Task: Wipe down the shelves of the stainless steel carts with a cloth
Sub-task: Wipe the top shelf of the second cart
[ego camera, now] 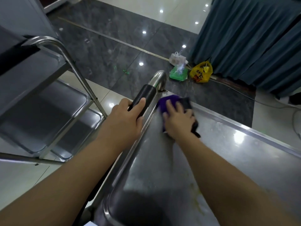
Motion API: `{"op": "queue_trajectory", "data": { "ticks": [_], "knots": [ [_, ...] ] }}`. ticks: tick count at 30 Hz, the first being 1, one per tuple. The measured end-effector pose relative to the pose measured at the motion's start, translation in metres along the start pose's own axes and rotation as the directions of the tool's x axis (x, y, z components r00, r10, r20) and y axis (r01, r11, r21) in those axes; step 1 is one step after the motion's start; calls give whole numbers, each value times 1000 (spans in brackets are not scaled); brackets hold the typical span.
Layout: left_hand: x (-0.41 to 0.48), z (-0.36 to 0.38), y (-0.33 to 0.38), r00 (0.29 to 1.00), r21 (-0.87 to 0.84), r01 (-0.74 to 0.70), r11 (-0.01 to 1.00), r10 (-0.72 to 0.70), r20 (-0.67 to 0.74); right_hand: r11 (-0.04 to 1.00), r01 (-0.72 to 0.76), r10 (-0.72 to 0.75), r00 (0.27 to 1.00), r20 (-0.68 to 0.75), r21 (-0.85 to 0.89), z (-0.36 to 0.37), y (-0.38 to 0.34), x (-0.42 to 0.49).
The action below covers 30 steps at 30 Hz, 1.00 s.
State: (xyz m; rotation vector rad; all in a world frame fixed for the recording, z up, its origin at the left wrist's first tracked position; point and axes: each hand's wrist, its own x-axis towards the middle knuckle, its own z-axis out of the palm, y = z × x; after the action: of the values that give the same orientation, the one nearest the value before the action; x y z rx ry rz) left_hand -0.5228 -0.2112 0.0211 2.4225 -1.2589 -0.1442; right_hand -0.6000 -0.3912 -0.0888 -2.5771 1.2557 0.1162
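A stainless steel cart's top shelf (pixel 211 144) fills the lower right of the view. My left hand (pixel 125 118) is wrapped around the black grip of the cart's handle (pixel 145 97). My right hand (pixel 177 119) lies flat on a purple and dark cloth (pixel 167 100), pressing it on the shelf near the far corner beside the handle post. The cloth is partly hidden under my fingers. A second steel cart (pixel 48 101) with lower shelves stands to the left.
Three plastic bags lie on the dark floor beyond the cart: clear (pixel 177 58), green (pixel 178 73) and yellow (pixel 202 72). A dark teal curtain (pixel 254 38) hangs at the right. A cable (pixel 268 103) runs across the floor. Yellowish stains mark the shelf's near part (pixel 197 198).
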Motion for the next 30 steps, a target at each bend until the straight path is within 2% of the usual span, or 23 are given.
{"op": "queue_trajectory", "data": {
  "ticks": [1,3,4,5,6,8,10,11,12,13,15,17,18,19,20,22,23,27,30],
  "knots": [
    [-1,0,-1,1000,-3,-2,1000,2,-1,990,144,-144,990,-6,-13,9,-12,-17],
    [-5,-1,-5,1000,-3,4,1000,-4,1,914,406,-405,914,18,-29,19,-20,-48],
    [-7,-2,-6,1000,-1,10,1000,-10,0,874,485,-484,875,33,-39,20,-13,-54],
    [-9,-2,-8,1000,-3,15,1000,-15,-6,863,503,-502,864,37,-52,18,0,-54],
    [-10,-2,-8,1000,-8,18,1000,-18,-14,891,448,-448,894,21,-71,14,14,-51],
    [-11,-1,-8,1000,-8,18,1000,-18,-22,985,172,-172,984,-34,-24,5,43,-41],
    [-11,1,-6,1000,11,12,1000,-12,-20,989,-130,132,991,-22,76,-5,52,-33],
    [-10,1,-5,1000,17,10,1000,-10,-21,977,-199,200,980,-10,74,-5,45,-35],
    [-9,2,-5,1000,20,11,1000,-10,-26,979,-199,199,980,8,55,-4,31,-41],
    [-9,2,-6,999,20,13,1000,-13,-32,991,-132,131,991,30,35,0,16,-52],
    [-11,1,-7,999,11,19,1000,-19,-37,988,156,-155,987,32,-4,14,-12,-81],
    [-13,1,-8,999,15,10,1000,-10,-33,900,435,-433,900,44,-24,25,-17,-112],
    [-14,1,-8,999,19,6,1000,-5,-35,875,484,-483,875,40,-24,28,-9,-117],
    [-15,1,-8,999,19,7,1000,-6,-41,886,464,-463,886,31,-24,28,2,-116],
    [-15,0,-8,999,21,10,1000,-9,-46,924,382,-382,924,21,-20,27,14,-113],
    [-18,-1,-7,999,36,12,999,-10,-41,988,155,-155,988,9,23,24,33,-102],
    [-21,-2,-6,1000,47,5,999,-3,-31,997,71,-72,997,13,42,22,38,-97],
    [-54,-12,-8,999,45,-40,998,39,27,999,9,-9,1000,15,37,14,37,-93],
    [-94,-23,-17,999,-27,11,1000,-10,38,999,-20,19,999,34,38,9,33,-96]
  ]
}}
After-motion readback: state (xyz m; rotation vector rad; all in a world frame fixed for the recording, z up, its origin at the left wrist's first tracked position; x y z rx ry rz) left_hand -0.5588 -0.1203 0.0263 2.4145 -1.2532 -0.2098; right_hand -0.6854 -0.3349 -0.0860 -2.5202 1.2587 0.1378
